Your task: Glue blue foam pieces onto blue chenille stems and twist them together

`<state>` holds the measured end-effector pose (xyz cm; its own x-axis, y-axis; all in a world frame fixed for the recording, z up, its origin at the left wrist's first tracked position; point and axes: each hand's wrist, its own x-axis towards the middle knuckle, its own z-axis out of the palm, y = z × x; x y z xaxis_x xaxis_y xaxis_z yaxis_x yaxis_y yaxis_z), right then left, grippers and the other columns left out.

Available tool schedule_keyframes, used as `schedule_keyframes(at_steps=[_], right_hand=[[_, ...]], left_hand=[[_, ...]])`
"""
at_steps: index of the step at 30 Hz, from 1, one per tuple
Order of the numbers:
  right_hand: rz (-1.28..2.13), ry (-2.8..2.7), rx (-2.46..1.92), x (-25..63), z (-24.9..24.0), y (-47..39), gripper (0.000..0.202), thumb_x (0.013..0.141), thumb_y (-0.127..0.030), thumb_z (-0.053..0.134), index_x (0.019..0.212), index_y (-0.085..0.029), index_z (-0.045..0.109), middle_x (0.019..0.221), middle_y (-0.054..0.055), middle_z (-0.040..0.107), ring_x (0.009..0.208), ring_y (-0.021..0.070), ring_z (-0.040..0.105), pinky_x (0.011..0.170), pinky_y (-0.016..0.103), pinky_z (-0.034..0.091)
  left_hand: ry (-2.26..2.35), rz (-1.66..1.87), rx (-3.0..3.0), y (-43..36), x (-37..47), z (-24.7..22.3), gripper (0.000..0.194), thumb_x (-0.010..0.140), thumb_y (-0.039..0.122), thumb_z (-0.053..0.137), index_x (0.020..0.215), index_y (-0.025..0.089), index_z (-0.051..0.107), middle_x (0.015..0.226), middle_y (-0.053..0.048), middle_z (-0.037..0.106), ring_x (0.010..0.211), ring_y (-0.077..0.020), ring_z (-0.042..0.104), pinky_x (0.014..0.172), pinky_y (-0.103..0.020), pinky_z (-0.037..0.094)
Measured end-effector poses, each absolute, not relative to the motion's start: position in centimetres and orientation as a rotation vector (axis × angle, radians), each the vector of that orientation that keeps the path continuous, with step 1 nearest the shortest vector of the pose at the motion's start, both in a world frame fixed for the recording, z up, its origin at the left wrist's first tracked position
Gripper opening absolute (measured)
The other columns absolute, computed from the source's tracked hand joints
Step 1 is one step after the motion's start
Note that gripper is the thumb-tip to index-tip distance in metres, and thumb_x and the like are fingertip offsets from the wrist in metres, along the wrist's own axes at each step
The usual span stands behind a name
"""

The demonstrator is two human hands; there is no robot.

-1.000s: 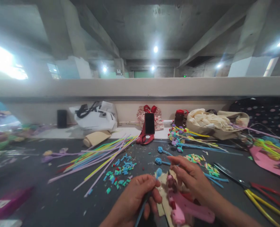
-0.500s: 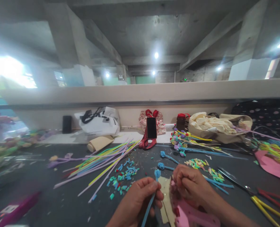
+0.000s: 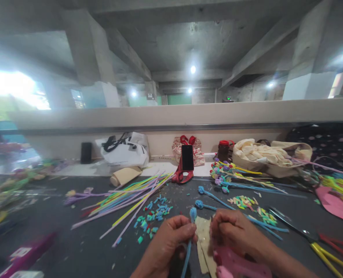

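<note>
At the lower middle of the frame, the left hand [image 3: 177,235] pinches a blue stem [image 3: 187,256] just below its head, thumb against fingers. The stem stands nearly upright, slim and evenly coloured, slanting down to the bottom edge; its head is a small, rounded, wrapped knob of the same blue. Just right, apart from the left, the right hand [image 3: 235,231] is curled above a pink glue gun [image 3: 238,264]; its fingers hide whatever they may hold, so I cannot tell.
</note>
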<state>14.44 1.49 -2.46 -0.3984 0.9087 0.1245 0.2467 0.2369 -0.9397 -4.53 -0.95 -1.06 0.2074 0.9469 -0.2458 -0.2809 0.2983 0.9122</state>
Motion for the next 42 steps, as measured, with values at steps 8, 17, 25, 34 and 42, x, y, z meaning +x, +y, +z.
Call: schedule_keyframes(at_steps=[8,17,25,34,42], right_hand=[[0.953,-1.957,-1.053,14.5,-1.8,1.4,0.026,0.060,-0.005,0.039,0.065,-0.015,0.063,0.063,0.000,0.056,0.056,0.0113,0.053,0.052,0.019,0.039],[0.796,-2.046,-0.943,14.1,-1.4,0.6,0.025,0.055,0.004,0.037,0.057,-0.016,0.053,0.066,-0.001,0.054,0.063,0.0109,0.051,0.058,0.020,0.038],[0.698,-2.183,-0.901,14.4,-1.0,0.4,0.026,0.063,0.003,0.036,0.060,-0.016,0.053,0.070,0.000,0.048,0.069,0.0123,0.048,0.062,0.023,0.037],[0.589,-2.286,-0.984,14.2,-0.5,0.0,0.022,0.070,-0.001,0.037,0.060,-0.017,0.051,0.072,0.000,0.047,0.068,0.0122,0.047,0.060,0.023,0.036],[0.559,-2.309,-0.995,14.1,-0.6,-0.2,0.023,0.069,-0.001,0.036,0.062,-0.017,0.049,0.073,0.000,0.047,0.069,0.0115,0.047,0.061,0.022,0.036]], left_hand=[[0.982,0.967,0.906,-0.3,-5.1,-0.8,0.026,0.057,0.035,0.065,0.056,0.015,0.049,0.049,0.004,0.053,0.030,0.0002,0.028,0.031,-0.014,0.013],[1.008,1.038,0.872,-1.2,-4.6,-0.1,0.026,0.058,0.034,0.065,0.056,0.014,0.050,0.049,0.003,0.051,0.033,0.0000,0.029,0.032,-0.013,0.013],[0.974,1.009,0.888,-1.0,-4.9,0.1,0.027,0.058,0.037,0.065,0.055,0.014,0.051,0.046,0.004,0.049,0.032,-0.0005,0.032,0.032,-0.014,0.015],[0.952,0.982,0.915,-0.6,-5.5,-0.5,0.024,0.063,0.034,0.062,0.058,0.014,0.050,0.051,0.003,0.051,0.033,0.0000,0.031,0.032,-0.014,0.016],[0.955,0.990,0.908,-0.7,-5.3,-0.5,0.025,0.061,0.034,0.064,0.059,0.014,0.050,0.052,0.003,0.052,0.033,-0.0001,0.031,0.032,-0.013,0.016]])
